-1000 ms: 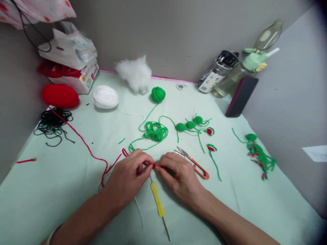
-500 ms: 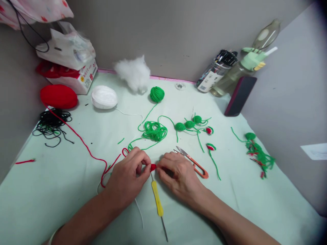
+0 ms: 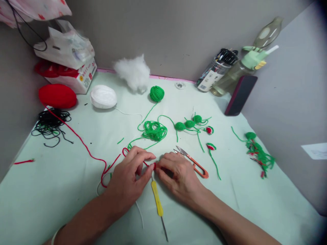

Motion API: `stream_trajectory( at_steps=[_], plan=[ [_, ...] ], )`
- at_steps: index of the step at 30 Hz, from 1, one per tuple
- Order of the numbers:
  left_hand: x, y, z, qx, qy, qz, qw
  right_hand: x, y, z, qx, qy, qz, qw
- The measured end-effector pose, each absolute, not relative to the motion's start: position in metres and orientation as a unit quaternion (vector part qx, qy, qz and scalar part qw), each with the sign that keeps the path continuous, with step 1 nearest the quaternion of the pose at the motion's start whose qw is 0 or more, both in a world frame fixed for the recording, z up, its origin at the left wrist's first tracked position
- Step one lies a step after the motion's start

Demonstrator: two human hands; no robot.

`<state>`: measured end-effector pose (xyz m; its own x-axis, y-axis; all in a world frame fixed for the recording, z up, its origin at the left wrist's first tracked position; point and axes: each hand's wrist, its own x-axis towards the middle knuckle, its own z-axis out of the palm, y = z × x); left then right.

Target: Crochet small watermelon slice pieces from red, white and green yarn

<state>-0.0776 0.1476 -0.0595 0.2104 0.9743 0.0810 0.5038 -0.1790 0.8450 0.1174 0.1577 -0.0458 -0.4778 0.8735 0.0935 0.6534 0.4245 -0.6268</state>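
Grey walls stand behind my pale green tabletop. At the far left sits the fat red yarn ball, its strand trailing toward me, with a black yarn tangle just beside it and a white yarn ball farther along.

My left hand has its thumb against the small red piece, forefinger lifted; I can't tell whether it grips anything. That piece sits between my two hands, just above the yellow-handled hook. My right hand pinches its right side with bent fingers.

I judge it nearly weightless, soft and a bit springy, not slippery, though loops could stretch or snag. Best to take it by the firm edge with fingertips, leaving the loose strand slack.

Right of that lie orange-handled snips, green crocheted balls, two red-and-green pieces and, farthest over, a heap of yarn scraps.
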Motion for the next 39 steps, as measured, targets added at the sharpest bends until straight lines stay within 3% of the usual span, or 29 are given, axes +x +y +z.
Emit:
stream_trajectory(
  at_steps=[12,27,39],
  plan=[
    [-0.08,0.151,-0.062,0.732,0.536,0.275,0.318,0.118,0.157,-0.045,-0.479,-0.811,0.271,0.198],
    [-0.083,0.149,-0.057,0.727,0.516,0.244,0.381,0.118,0.157,-0.044,-0.482,-0.806,0.284,0.192],
    [-0.085,0.144,-0.066,0.789,0.482,0.212,0.315,0.119,0.157,-0.044,-0.482,-0.808,0.283,0.187]
  ],
)
